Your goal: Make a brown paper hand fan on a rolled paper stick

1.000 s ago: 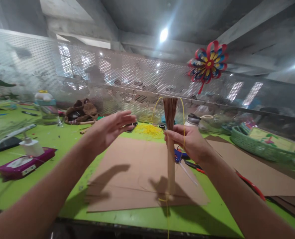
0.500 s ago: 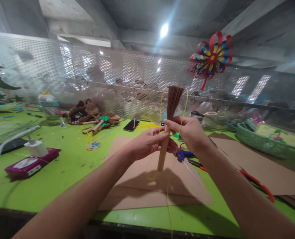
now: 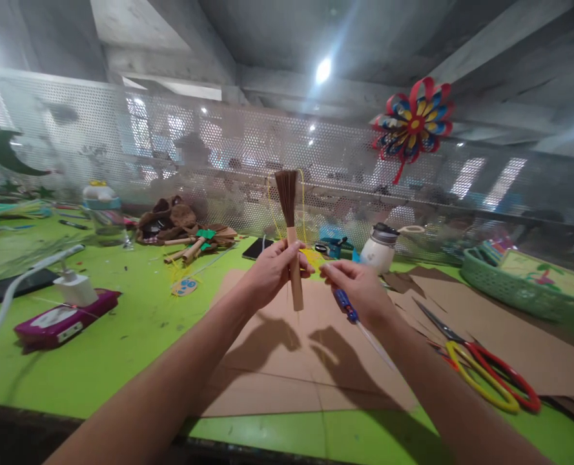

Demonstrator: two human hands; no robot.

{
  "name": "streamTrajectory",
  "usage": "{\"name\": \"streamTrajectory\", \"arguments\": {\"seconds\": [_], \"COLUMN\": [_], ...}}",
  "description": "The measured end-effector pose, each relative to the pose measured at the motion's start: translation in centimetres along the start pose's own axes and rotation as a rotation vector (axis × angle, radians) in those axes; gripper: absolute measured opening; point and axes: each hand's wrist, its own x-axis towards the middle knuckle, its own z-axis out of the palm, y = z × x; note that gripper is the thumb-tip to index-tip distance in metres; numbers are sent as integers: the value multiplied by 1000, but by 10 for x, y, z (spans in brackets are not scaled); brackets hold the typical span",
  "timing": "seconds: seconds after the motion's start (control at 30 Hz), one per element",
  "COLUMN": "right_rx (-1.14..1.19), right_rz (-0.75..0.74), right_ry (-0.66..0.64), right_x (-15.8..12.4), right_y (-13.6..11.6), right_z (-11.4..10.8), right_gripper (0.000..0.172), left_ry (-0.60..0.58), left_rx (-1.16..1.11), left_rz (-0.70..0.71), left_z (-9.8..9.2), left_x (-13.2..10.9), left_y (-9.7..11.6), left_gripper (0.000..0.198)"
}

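Observation:
My left hand (image 3: 272,274) is closed around the pale wooden handle of a small broom (image 3: 290,219), held upright above the table with its brown bristles on top. A thin yellow string (image 3: 302,200) loops around the bristles and runs down toward my right hand (image 3: 357,290), whose fingers are pinched together beside the handle, apparently on that string. Below both hands lies a brown cardboard sheet (image 3: 291,368) on the green table (image 3: 122,336).
A blue-handled tool (image 3: 348,307) lies under my right hand. Red and yellow scissors (image 3: 480,368) lie to the right. A white jar (image 3: 378,248), a green basket (image 3: 509,284), a phone (image 3: 254,248), other small brooms (image 3: 194,242) and a purple box (image 3: 59,320) stand around. A paper flower (image 3: 412,123) hangs on the mesh.
My left hand came in from open and took the broom handle. My right hand let go of the handle and now pinches beside it. The broom shifted left.

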Motion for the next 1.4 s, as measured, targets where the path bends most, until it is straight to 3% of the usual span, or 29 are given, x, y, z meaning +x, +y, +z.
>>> {"name": "streamTrajectory", "arguments": {"seconds": [0.13,0.27,0.57,0.7,0.8,1.13,1.4], "right_rx": [76,126,158,135,89,-142,-258], "right_rz": [109,188,227,227,209,-19,76], "right_ry": [-93,-216,-262,-263,-258,-339,-507], "right_x": [-25,-36,-36,-35,-38,-55,-77], "right_y": [23,29,39,43,44,45,60], "right_z": [15,27,44,45,44,55,56], "right_gripper": [26,24,21,23,25,27,30], "left_ry": [62,86,65,79,161,361,450], "left_rx": [-30,-53,-107,-118,-146,-157,-134], "left_rz": [62,79,73,62,48,57,145], "left_z": [-7,-8,-5,-4,-5,-5,-26], "left_x": [1,-1,-8,-8,-8,-9,-2], "left_y": [3,5,3,4,3,-13,0], "left_gripper": [15,13,12,11,10,8,12]}}
